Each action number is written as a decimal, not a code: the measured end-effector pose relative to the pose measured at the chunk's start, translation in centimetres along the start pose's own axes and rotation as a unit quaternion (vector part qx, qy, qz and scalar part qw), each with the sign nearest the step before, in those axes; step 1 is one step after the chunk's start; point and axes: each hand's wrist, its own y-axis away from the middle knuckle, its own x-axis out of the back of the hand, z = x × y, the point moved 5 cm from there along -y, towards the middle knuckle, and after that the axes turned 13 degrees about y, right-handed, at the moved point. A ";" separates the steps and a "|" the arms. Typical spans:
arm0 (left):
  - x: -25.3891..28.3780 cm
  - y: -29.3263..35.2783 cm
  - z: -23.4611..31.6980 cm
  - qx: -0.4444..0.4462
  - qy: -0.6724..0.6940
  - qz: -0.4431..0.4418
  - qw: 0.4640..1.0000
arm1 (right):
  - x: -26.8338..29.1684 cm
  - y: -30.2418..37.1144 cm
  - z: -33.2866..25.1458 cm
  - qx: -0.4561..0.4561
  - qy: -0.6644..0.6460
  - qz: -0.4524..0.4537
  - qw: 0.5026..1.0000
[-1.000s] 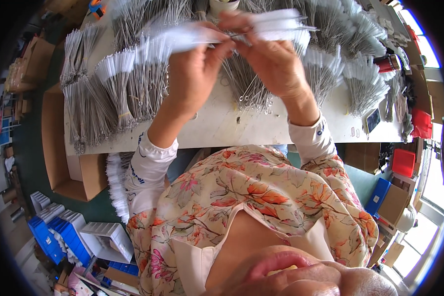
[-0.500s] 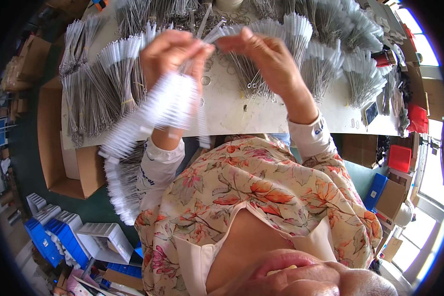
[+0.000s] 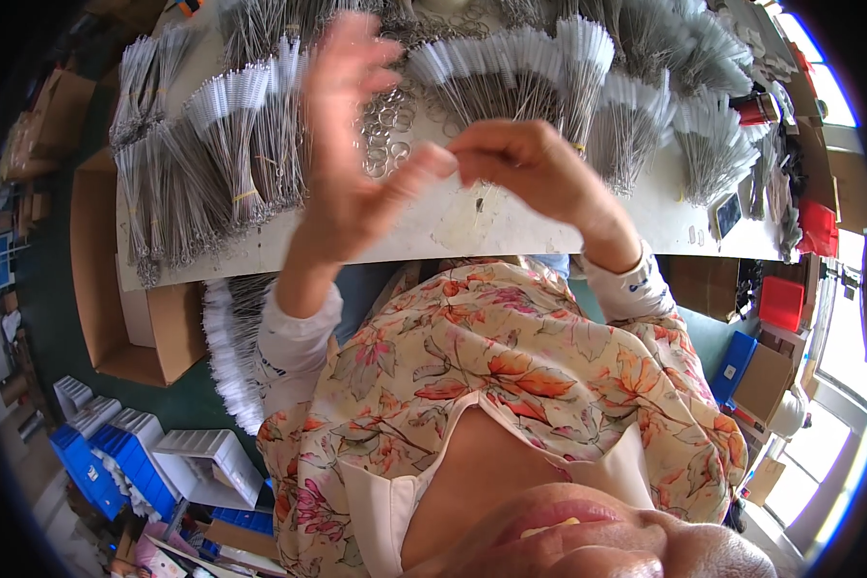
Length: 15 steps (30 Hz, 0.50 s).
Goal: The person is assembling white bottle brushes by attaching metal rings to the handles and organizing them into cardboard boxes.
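My left hand [image 3: 347,183] is raised over the table, blurred by motion, its fingers stretched up and apart with no brush in them. The thumb of that hand points toward my right hand [image 3: 535,169], whose fingertips are pressed together in a pinch just beside it. Whatever the pinch holds, if anything, is too small to make out. Behind my hands lies a loose pile of metal rings [image 3: 387,130]. Bundles of wire brushes with white bristles stand on both sides, one bundle [image 3: 236,125] near my left hand and another [image 3: 511,72] beyond my right.
More brushes [image 3: 229,356] hang below the table's front edge at my left, beside an open cardboard box [image 3: 178,332]. The white table [image 3: 405,241] carries further bundles and a phone [image 3: 725,217] at the right. Blue and grey bins [image 3: 207,467] stand at lower left.
The white-bristled brushes that dangled from my left hand have left it. That hand has opened and its fingers reach upward; my right hand has come down and closed its fingertips.
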 end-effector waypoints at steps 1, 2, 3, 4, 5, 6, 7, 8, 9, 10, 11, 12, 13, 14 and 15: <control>-2.5 1.1 -0.6 0.088 0.065 -0.055 0.993 | -0.8 0.5 -1.1 0.021 0.015 -0.017 1.000; -4.1 2.2 -1.7 0.175 0.133 -0.112 0.969 | -1.2 0.8 -1.5 0.040 0.030 -0.029 0.998; -3.9 2.6 -2.3 0.174 0.135 -0.114 0.969 | -0.7 1.1 -1.6 0.116 0.084 -0.017 0.990; -3.6 3.0 -2.7 0.163 0.126 -0.136 0.969 | -0.5 1.6 -1.1 0.114 0.085 -0.015 0.990; -3.1 3.2 -2.8 0.152 0.116 -0.158 0.969 | -0.5 2.0 0.1 0.049 0.026 -0.040 0.998; -2.4 3.2 -1.8 0.085 -0.003 -0.182 0.980 | -0.7 2.9 1.1 -0.025 -0.035 -0.058 0.997; -2.2 3.7 -1.5 0.103 -0.012 -0.194 0.976 | -0.7 3.3 1.0 -0.064 -0.068 -0.083 0.992; -2.3 4.2 -1.3 0.122 -0.021 -0.205 0.971 | -0.8 3.5 1.3 -0.067 -0.070 -0.084 0.992; -2.6 4.2 -1.0 0.120 -0.022 -0.206 0.971 | -1.6 4.0 1.9 -0.113 -0.146 -0.145 0.972; -3.1 4.3 -0.7 0.101 -0.020 -0.224 0.969 | -2.4 4.5 2.4 -0.159 -0.220 -0.205 0.940; -3.8 4.5 -0.4 0.082 -0.017 -0.241 0.967 | -2.7 5.1 3.0 -0.157 -0.247 -0.222 0.930; -4.4 4.8 -0.3 0.072 -0.014 -0.244 0.967 | -2.7 5.7 3.8 -0.156 -0.248 -0.220 0.930; -4.9 5.2 -0.6 0.069 -0.025 -0.266 0.961 | -2.8 6.4 4.8 -0.170 -0.259 -0.231 0.923; -5.1 5.7 -1.4 0.066 -0.034 -0.288 0.955 | -2.8 7.2 5.6 -0.184 -0.270 -0.240 0.914; -4.5 6.3 -3.4 0.102 -0.068 -0.248 0.961 | -2.0 7.9 6.4 -0.209 -0.199 -0.168 0.943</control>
